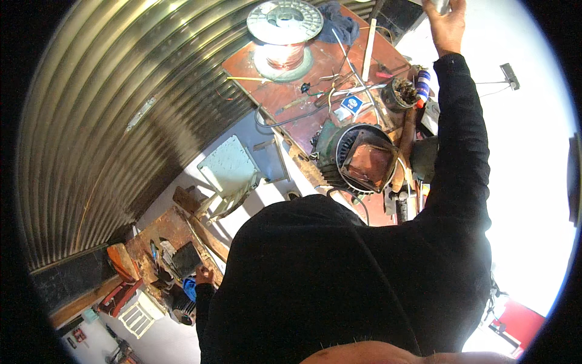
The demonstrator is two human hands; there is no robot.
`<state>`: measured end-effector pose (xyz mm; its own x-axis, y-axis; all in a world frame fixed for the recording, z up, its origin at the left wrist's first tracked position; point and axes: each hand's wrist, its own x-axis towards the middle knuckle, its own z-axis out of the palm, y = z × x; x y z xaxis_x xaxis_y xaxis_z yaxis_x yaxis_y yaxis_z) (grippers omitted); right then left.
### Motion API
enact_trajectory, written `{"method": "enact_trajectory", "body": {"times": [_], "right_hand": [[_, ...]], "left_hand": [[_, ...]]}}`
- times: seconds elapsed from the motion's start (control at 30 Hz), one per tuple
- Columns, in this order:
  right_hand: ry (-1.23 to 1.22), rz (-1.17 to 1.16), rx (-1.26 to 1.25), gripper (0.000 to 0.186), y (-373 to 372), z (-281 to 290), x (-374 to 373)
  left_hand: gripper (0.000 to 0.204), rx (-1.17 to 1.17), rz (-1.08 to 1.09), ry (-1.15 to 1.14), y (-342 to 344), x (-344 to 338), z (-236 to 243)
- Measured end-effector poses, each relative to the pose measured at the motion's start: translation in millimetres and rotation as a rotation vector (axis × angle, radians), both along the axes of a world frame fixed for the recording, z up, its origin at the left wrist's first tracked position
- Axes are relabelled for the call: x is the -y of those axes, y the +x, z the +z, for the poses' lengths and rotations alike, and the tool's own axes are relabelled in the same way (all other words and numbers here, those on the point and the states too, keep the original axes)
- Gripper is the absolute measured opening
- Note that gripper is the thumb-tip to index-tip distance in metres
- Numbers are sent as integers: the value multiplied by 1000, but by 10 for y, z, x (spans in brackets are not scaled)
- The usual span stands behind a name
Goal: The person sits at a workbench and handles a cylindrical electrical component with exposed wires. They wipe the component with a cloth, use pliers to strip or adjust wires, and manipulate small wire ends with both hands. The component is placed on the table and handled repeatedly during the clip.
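Observation:
My right hand [448, 31] is raised at the far right end of a black sleeve, fingers closed round a pale object [442, 6] cut off by the picture's upper edge. What that object is cannot be made out. Low on the left, my left hand [205, 275] is beside the edge of a small worn wooden table [148, 230], close to a bundle of blue material [190, 288]. Its fingers are small and partly hidden, so their grip does not show. A green motor housing [328, 142] with a slotted inner ring stands on the reddish workbench [291, 127], a rusty squarish piece [371, 161] across its opening.
On the bench are a copper wire spool [285, 23], a tin of dark scraps [401, 94], a blue-and-white packet [351, 104], and scattered rods and tools. A pale chair [229, 162] stands left of it, near a corrugated metal wall [121, 121].

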<state>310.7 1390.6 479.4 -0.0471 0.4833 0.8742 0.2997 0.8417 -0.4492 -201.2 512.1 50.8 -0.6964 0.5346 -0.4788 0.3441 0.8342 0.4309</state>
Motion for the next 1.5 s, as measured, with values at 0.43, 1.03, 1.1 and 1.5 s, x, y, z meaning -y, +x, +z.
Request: {"method": "enact_trajectory", "body": {"times": [0.43,1.03,1.1,1.5], "right_hand": [[-298,620,-603,44,-347,1692,1383],[-568,1079,-394,64,-1974,898,4442],[-498,1016,-195,77,-2100,739,4746],[-1019,1298,105,84,-2136,568,6114]], "left_hand": [[67,-132,-316,1344,-427,-3526,4095],[71,1669,-251,1852,610,-2902,5033],[70,1754,-407,1930,467,-2514,4857],[47,1242,-588,2028,-428,-752,3601]]}}
